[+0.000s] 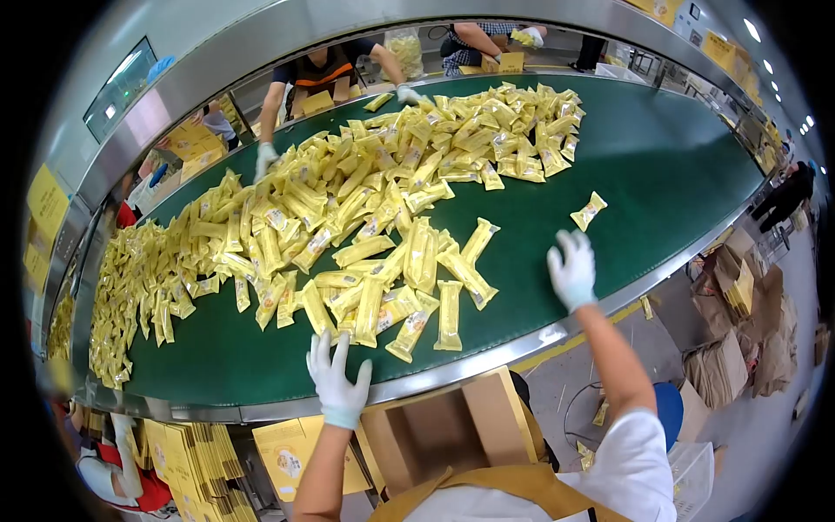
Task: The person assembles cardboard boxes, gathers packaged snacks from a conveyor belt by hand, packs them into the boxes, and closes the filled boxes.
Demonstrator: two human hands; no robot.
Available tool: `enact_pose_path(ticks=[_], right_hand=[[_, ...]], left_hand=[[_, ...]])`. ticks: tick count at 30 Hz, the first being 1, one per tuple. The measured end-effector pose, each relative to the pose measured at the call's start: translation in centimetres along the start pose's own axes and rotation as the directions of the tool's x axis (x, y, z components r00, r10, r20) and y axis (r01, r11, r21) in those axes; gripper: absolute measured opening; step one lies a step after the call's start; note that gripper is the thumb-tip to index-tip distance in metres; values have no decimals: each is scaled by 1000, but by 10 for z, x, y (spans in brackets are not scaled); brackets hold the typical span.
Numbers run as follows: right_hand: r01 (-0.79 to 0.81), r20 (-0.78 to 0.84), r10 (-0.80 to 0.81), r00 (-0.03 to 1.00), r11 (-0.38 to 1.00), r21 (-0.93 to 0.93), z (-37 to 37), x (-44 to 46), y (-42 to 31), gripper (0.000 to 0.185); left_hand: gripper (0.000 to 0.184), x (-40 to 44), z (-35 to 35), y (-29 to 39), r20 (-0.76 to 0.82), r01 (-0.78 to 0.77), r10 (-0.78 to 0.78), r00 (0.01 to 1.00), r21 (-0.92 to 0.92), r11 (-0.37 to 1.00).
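Yellow wrapped packets (365, 200) lie heaped across a green conveyor belt (661, 165). My left hand (337, 378), in a white glove, has its fingers spread at the belt's near edge, close to the lower packets, and holds nothing. On the right, my right hand (572, 268), also gloved, is open over the belt with nothing in it. Just above its fingertips lies a single packet (589, 211), apart from the heap. Below the belt, in front of my body, an open cardboard box (496, 418) stands with its flaps out.
Across the belt, a person (317, 70) has gloved hands at the heap. Another person's arms (478, 39) are farther back. Flat yellow cartons (187, 465) stand at lower left. Brown bags (718, 370) and a white crate (693, 478) are at right. A metal rim (452, 376) edges the belt.
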State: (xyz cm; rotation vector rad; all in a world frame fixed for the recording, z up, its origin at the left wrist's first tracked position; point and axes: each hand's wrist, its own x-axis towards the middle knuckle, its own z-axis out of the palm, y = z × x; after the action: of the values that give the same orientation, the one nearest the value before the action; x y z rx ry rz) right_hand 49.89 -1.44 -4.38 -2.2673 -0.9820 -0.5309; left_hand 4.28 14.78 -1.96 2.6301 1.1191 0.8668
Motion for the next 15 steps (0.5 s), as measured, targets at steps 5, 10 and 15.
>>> enact_pose_path(ticks=[5,10,15], right_hand=[[-447,178,506,844,847,-287,48,104,110,63],[-426,260,506,822,850,-309,95,110,105,57],[-11,178,5,984,999,31,106,59,16,25]], left_hand=[[83,69,17,29,278,48,-66,958,71,996],[84,86,55,46,387,-16,-90,918,261,965],[81,104,51,13,422,-23,-94,902,264,964]])
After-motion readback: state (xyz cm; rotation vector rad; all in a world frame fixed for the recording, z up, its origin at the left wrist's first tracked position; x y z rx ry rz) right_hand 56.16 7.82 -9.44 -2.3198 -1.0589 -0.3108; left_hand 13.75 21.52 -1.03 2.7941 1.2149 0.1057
